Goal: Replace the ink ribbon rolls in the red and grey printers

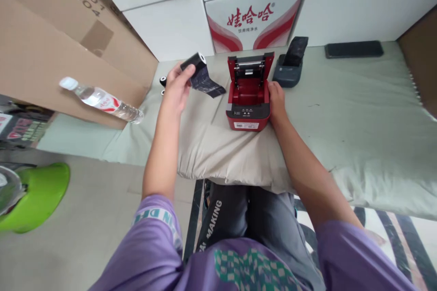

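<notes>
We are steadying the red printer, lid open and bay empty, with our right hand pressed flat against its side, while our left hand is pinching the black roll just left of it, not yet loaded.

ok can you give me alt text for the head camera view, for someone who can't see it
A person's left hand holds up a black roll with its loose end unrolled, while the right hand rests against the side of an open red printer on a pale cloth-covered table. A dark printer, a phone and a water bottle lie nearby.
</notes>
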Motion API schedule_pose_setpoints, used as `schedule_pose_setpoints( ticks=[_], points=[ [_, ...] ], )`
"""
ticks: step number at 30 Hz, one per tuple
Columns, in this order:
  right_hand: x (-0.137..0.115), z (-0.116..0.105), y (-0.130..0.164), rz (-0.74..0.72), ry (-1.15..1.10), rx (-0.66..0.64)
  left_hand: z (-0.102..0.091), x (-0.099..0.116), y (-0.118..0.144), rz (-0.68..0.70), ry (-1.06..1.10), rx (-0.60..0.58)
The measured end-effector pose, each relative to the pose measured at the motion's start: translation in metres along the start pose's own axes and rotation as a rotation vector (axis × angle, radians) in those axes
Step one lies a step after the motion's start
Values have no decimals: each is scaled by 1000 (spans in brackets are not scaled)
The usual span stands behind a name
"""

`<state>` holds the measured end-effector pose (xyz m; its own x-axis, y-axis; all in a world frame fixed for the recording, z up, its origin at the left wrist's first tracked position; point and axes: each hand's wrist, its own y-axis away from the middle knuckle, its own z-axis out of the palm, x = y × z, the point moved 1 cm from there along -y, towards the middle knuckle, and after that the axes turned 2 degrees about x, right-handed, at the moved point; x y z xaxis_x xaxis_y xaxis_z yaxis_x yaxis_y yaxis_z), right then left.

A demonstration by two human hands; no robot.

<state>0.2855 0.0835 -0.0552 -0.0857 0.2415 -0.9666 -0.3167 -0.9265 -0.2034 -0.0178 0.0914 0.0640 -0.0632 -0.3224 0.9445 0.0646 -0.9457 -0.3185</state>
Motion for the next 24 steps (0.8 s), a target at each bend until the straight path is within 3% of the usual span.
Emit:
schedule_pose_setpoints(
  ticks=[2, 4, 6, 10, 16, 20, 24],
  points=[
    [0, 0, 0, -4, 0, -2, 23, 14, 22, -59, 204, -131],
    [-2, 0, 0, -14, -1, -3, 47, 22, 36, -212, 228, -289],
    [-4, 1, 1, -14, -5, -4, 68, 22, 42, -290, 105, -368],
    [-8, 2, 4, 11, -21, -17, 96, 8, 36, -230, -220, -409],
    [-10, 1, 6, 6, 5, -30, 109, -10, 22, -184, -682, -478],
    [-8, 1, 5, 14, 30, -21, 117, 0, 14, -107, -944, -545],
    [-4, 0, 3, -6, 55, -50, 123, 13, 10, -111, -1068, -654]
  ],
)
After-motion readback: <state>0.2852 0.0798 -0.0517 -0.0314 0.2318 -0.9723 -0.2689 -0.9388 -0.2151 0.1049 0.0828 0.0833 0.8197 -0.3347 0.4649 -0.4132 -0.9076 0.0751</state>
